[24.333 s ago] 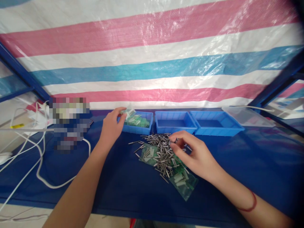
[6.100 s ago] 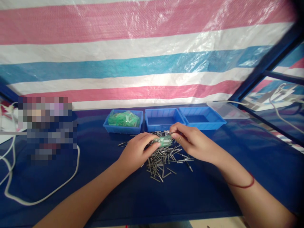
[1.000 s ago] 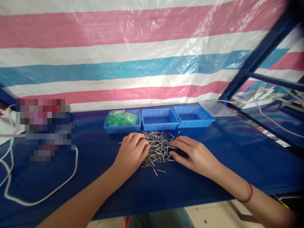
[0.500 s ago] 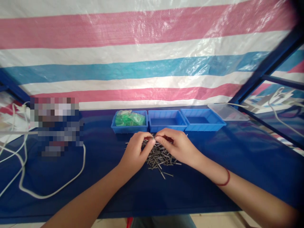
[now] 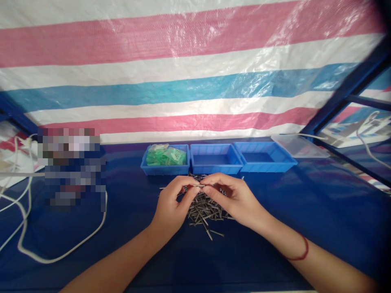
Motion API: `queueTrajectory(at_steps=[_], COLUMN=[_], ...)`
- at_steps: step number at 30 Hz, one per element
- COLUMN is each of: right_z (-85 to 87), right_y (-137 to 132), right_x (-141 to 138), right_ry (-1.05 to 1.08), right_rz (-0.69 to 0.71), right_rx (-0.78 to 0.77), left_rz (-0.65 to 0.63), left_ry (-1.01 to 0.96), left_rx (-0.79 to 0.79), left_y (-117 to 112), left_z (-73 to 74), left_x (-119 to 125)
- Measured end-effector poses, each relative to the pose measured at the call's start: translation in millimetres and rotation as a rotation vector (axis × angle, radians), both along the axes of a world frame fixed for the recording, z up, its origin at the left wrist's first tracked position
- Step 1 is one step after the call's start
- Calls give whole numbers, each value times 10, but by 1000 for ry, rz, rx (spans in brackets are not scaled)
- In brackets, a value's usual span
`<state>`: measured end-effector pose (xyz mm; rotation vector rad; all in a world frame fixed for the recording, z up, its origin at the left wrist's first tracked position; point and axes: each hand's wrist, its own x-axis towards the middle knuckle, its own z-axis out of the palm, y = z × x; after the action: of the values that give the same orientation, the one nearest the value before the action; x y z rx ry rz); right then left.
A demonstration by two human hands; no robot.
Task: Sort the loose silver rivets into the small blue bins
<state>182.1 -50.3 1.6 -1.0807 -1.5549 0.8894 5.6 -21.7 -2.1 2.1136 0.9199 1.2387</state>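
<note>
Green bags (image 5: 165,156) sit in the leftmost blue bin (image 5: 166,170), beyond the metal pins (image 5: 205,211)

Left hand (image 5: 172,201) and right hand (image 5: 236,197) are bare; right forearm (image 5: 281,230) wears one band (image 5: 306,249) — thin, dark red, plain-looking.

The pins (image 5: 204,212) were all metal, mostly dull grey with some shiny bits. Blue bins (image 5: 215,168) looked like smooth plastic, and the green bags (image 5: 163,158) were thin, shiny film. Striped sheet (image 5: 183,90) was woven-looking plastic, pretty glossy and kinda wrinkly. Bench (image 5: 259,258) seemed smooth with a slight sheen.
</note>
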Motion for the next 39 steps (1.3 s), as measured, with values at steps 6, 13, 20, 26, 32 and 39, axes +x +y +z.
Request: queueTrajectory(at_steps=[6,13,20,26,32,39], right_z=[12,164,200,195,180,138], right_y=[-43,50,524,279,168,153], right_x=[28,91,468,398,329,268], right_ry=[-22,-303,-801,-774,-786,-808], right_rz=[-37,-162,-426,-205,-65,-13], right_rx=[113,332,481,485,452,431], left_rz=[-2,-12,27,-20,-158,-122], left_ry=[19,170,356,582,700,683], left_rx=[-9,14,81,61,126,62], left_y=[4,71,208,255,318,343], left_z=[3,16,105,144,69,68], left_x=[20,-21,-133,-203,-249,-238])
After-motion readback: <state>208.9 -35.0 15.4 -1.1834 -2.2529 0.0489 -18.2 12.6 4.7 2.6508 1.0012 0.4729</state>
